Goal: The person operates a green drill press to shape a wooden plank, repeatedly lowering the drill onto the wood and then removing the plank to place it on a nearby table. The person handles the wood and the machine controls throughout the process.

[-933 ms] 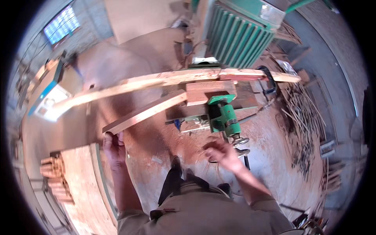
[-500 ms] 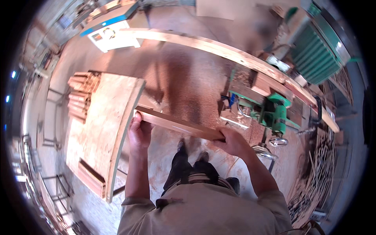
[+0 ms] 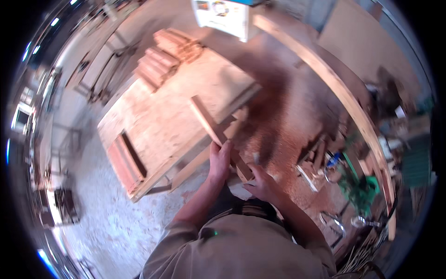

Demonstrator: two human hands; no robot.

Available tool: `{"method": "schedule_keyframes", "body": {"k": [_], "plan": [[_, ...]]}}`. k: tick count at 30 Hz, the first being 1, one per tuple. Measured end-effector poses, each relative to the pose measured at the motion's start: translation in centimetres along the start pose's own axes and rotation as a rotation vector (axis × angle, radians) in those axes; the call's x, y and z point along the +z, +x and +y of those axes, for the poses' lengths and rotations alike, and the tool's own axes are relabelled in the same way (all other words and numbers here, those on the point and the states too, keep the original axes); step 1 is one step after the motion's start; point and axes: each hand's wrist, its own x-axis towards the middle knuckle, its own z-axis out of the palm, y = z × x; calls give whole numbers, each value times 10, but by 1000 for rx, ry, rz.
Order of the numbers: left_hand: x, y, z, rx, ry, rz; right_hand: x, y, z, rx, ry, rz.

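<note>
**Batten swung from crosswise to pointing over the worktable**

The sawdust-strewn concrete floor (image 3: pixel 107 200) spreads around and beneath my fingers. The plywood-topped worktable (image 3: pixel 181 107) now lies ahead and to the left of them; half a second ago it stood off to my left side, as my view has turned that way. The long pale timber (image 3: pixel 334 79) runs well beyond my right fingers, curving down the right of my view, where earlier it crossed the top. Far ahead of my fingers is the white cabinet (image 3: pixel 223 18). The green clamping machine (image 3: pixel 362 190), which was near my right hand, is now well apart from it on the right.

On the table, beyond my left fingers, lie two stacks of short wooden pieces (image 3: pixel 155 67); nearer, to their left, some flat reddish boards (image 3: pixel 123 160) rest by the table's corner.

The wooden batten (image 3: pixel 204 116) is between my hands, its far end reaching out over the tabletop; I cannot tell whether it touches. Before, it lay across my front with a hand at each end. My left hand (image 3: pixel 219 160) now grips it about midway, fingers wrapped under and thumb along the side. My right hand (image 3: pixel 262 183) has its near end pinched between thumb and fingers, close to my waist.
</note>
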Motion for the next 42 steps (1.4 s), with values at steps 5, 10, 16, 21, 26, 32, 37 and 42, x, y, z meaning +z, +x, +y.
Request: {"method": "schedule_keyframes", "body": {"k": [5,10,16,21,26,32,37,42], "plan": [[-142,86,27,170,234,382,28,24,38,353,228,-83],[-296,109,48,252,987,796,14,27,83,544,95,-29],[-393,118,25,179,1152,1075,40,54,89,721,133,-134],[-409,124,24,140,1270,1017,54,88,73,675,149,-200],[-403,124,30,64,1509,952,50,101,90,638,35,-219],[-384,149,53,83,1556,884,43,93,79,744,56,-99],[-354,268,80,275,1191,668,38,87,69,897,23,-111],[-318,393,110,211,1156,515,38,56,63,995,50,11]]}}
